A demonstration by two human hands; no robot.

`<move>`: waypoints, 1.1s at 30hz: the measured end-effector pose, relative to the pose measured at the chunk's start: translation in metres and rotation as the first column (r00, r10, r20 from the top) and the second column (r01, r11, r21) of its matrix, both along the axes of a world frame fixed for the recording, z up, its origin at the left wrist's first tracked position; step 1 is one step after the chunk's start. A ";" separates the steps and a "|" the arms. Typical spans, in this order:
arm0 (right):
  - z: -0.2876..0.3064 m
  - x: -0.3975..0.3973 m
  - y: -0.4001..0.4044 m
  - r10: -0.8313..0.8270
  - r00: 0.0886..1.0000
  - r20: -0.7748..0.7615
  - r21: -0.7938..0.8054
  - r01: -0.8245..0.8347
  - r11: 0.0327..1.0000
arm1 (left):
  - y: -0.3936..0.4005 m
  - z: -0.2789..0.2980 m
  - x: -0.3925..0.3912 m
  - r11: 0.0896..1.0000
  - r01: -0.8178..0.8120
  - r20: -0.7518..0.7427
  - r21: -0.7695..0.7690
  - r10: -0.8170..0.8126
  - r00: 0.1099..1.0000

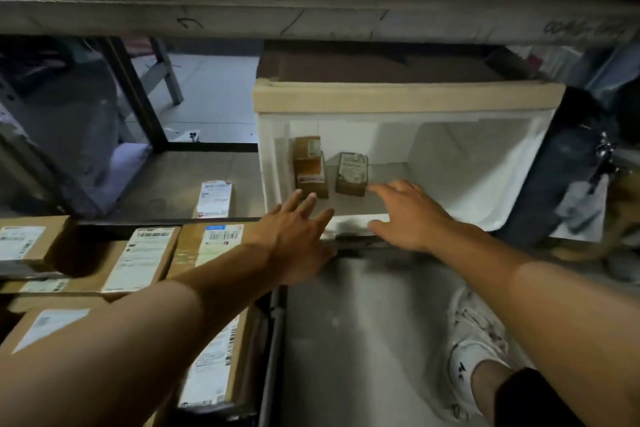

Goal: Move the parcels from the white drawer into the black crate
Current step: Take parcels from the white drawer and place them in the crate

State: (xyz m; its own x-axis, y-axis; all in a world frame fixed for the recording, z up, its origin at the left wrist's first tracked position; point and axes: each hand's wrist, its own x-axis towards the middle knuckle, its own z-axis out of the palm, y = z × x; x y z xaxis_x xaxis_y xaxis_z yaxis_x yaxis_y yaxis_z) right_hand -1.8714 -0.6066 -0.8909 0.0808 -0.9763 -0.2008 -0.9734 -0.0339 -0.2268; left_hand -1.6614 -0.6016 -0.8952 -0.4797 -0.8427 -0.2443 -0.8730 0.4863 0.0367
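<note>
The white drawer point(485, 170) stands open on a low shelf, its inside facing me. Inside at the left, two brown parcels point(310, 166) are stacked, and a third brown parcel point(352, 174) with a crumpled label stands beside them. My left hand point(298, 232) stretches toward the stacked parcels, fingers straight and spread, holding nothing. My right hand point(412, 215) reaches over the drawer's front edge, fingers extended close to the third parcel, also holding nothing. At the lower left, the black crate point(268, 340) holds several labelled cardboard parcels point(145, 260).
A flat parcel point(214, 199) with a white label lies on the shelf left of the drawer. A thick shelf board point(311, 17) runs overhead. A cardboard sheet point(381, 66) covers the drawer's top. Dark bags point(561, 163) crowd the right. My shoe point(474, 350) stands on the grey floor.
</note>
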 end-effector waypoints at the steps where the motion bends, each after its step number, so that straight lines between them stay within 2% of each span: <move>1: -0.008 -0.005 -0.011 -0.012 1.000 0.015 0.005 0.012 1.000 | -0.011 -0.005 -0.009 0.999 -0.030 -0.029 0.017 0.030 0.999; 5: -0.044 -0.018 -0.061 -0.096 0.990 0.100 0.033 0.093 0.995 | -0.063 -0.035 -0.046 0.989 -0.127 -0.145 0.077 0.137 0.980; 9: -0.083 -0.028 -0.114 -0.235 0.934 0.269 0.077 0.223 0.972 | -0.119 -0.066 -0.082 0.975 -0.126 -0.285 0.184 0.176 0.942; 12: -0.108 -0.038 -0.153 -0.371 0.834 0.408 0.167 0.331 0.929 | -0.157 -0.090 -0.108 0.922 -0.232 -0.471 0.309 0.361 0.805; 14: -0.125 -0.043 -0.175 -0.464 0.707 0.534 0.239 0.401 0.885 | -0.183 -0.110 -0.122 0.871 -0.327 -0.490 0.367 0.479 0.728; 17: -0.150 -0.047 -0.202 -0.558 0.540 0.630 0.343 0.451 0.824 | -0.217 -0.137 -0.134 0.827 -0.417 -0.527 0.376 0.561 0.638; 20: -0.166 -0.049 -0.222 -0.569 0.457 0.684 0.402 0.415 0.816 | -0.241 -0.154 -0.141 0.757 -0.480 -0.601 0.444 0.648 0.467; 23: -0.177 -0.049 -0.232 -0.560 0.399 0.726 0.426 0.378 0.822 | -0.255 -0.160 -0.148 0.662 -0.443 -0.597 0.604 0.744 0.298; 25: -0.178 -0.048 -0.234 -0.575 0.336 0.746 0.461 0.362 0.810 | -0.257 -0.155 -0.152 0.595 -0.429 -0.557 0.680 0.799 0.225; 27: -0.171 -0.049 -0.231 -0.590 0.255 0.766 0.470 0.405 0.784 | -0.252 -0.149 -0.153 0.528 -0.426 -0.506 0.734 0.845 0.175; 30: -0.152 -0.050 -0.221 -0.578 0.112 0.808 0.476 0.454 0.753 | -0.229 -0.138 -0.152 0.489 -0.371 -0.473 0.790 0.870 0.139; 31: -0.143 -0.049 -0.215 -0.565 0.084 0.821 0.471 0.460 0.753 | -0.219 -0.136 -0.151 0.472 -0.338 -0.472 0.814 0.877 0.088; 33: -0.122 -0.048 -0.197 -0.561 0.088 0.823 0.468 0.454 0.758 | -0.198 -0.118 -0.150 0.432 -0.273 -0.465 0.860 0.883 -0.067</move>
